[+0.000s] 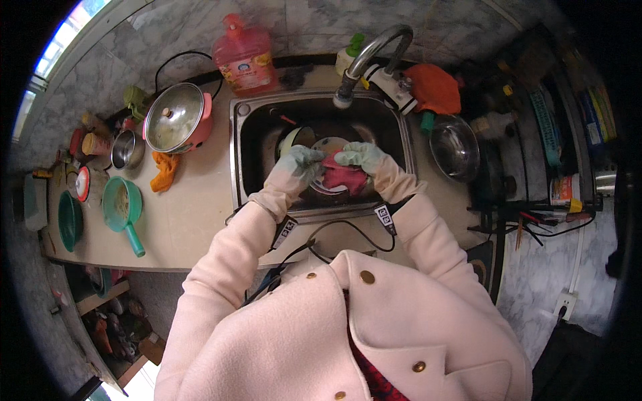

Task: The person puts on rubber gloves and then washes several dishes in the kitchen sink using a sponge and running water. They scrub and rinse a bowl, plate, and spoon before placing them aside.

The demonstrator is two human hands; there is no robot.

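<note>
Both my hands wear rubber gloves, greenish at the fingers and beige at the cuffs. Over the sink (256, 190), my left hand (301, 163) and my right hand (362, 154) pinch a crumpled pinkish-red cloth (346, 179) between them. The cloth hangs down in front of a white plate (328, 144) with a coloured rim, hiding part of it. Behind my left hand a pale green bowl (296, 138) leans in the basin. The metal faucet (343, 95) arches above the far right of the sink, its spout beyond my right hand.
Left on the counter stand a pink lidded pot (173, 118), an orange cloth (164, 170), a steel bowl (127, 149) and a green strainer (122, 203). A pink detergent bottle (246, 65) stands behind the sink. Rightward are a glass bowl (454, 148), an orange cloth (434, 87) and a dark rack (521, 170).
</note>
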